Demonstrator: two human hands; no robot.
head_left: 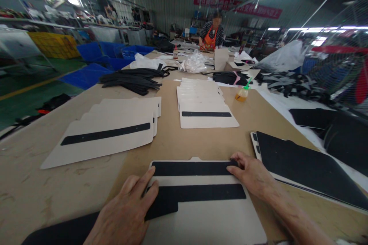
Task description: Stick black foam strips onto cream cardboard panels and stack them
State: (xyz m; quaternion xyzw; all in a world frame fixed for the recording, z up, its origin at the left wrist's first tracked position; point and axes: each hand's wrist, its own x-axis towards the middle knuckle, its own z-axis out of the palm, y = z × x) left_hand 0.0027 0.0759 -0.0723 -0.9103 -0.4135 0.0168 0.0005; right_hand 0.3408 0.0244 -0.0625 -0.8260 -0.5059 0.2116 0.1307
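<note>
A white board panel (201, 214) lies on the tan work table (57, 183) right in front of me, with two black strips across it. My left hand (126, 210) rests spread on the left end of the lower black strip (195, 195). My right hand (250, 172) presses its fingertips on the right end of the upper black strip (189, 168). Neither hand grips anything. To the right lies a stack of black-faced panels (301, 164), and further up stand two stacks of white panels (106, 138) (201, 111), each with a black strip.
An orange-capped glue bottle (243, 93) stands beyond the panels, near a heap of black strips (132, 80) and white plastic bags (194, 63). A co-worker in an orange apron (211, 34) sits at the far table end. Blue crates (109, 55) stand at left.
</note>
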